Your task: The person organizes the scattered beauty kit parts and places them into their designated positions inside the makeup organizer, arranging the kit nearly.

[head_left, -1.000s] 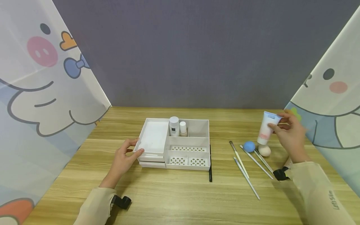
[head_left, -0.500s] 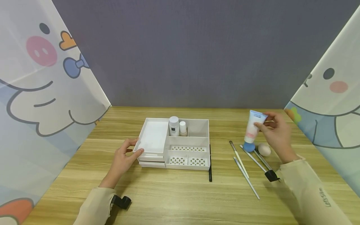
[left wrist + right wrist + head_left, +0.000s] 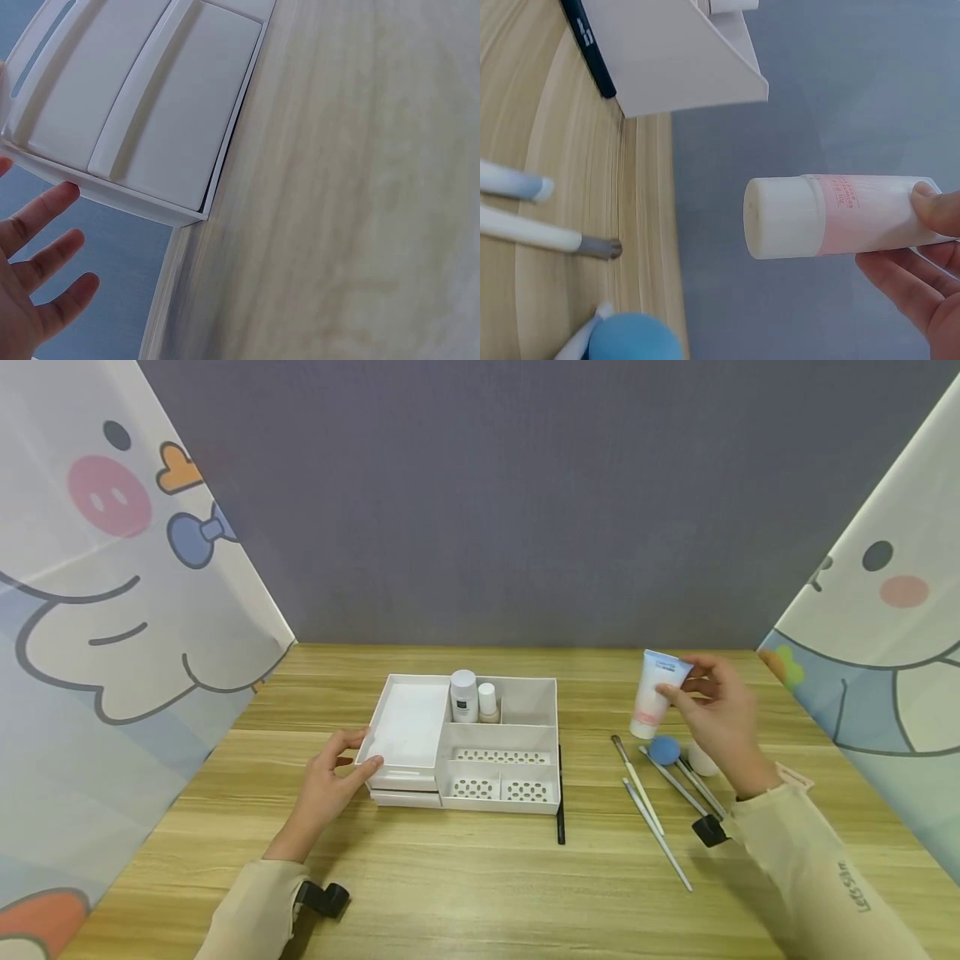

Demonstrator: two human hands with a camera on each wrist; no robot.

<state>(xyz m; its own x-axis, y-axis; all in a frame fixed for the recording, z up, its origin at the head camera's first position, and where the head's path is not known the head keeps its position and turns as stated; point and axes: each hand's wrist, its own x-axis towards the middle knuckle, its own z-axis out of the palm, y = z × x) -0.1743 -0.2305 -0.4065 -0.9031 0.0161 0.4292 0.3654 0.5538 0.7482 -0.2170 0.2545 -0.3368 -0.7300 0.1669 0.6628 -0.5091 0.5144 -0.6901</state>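
My right hand (image 3: 722, 714) holds a squeeze tube (image 3: 651, 700) by its flat blue end, cap down, in the air over the right of the table. The right wrist view has the tube's white cap and pink band (image 3: 840, 214) in full, with the thumb above and fingers below. My left hand (image 3: 324, 789) rests on the front left corner of a white desktop organizer (image 3: 408, 718), thumb at the front rim. In the left wrist view its other fingers (image 3: 56, 199) reach straight to the side. A white bottle (image 3: 464, 697) and a smaller white-capped bottle (image 3: 488, 703) stand in a back compartment.
Several makeup brushes (image 3: 641, 797) lie right of the organizer, near a blue ball-shaped sponge (image 3: 664, 750) and a pale one (image 3: 702, 760) partly behind the right wrist. A black pen (image 3: 561, 818) lies along the organizer's right side. A grey panel (image 3: 525, 527) backs the table.
My right hand has carried the tube leftward, past the pale and blue sponges, toward the organizer. The left hand and the organizer have stayed put.
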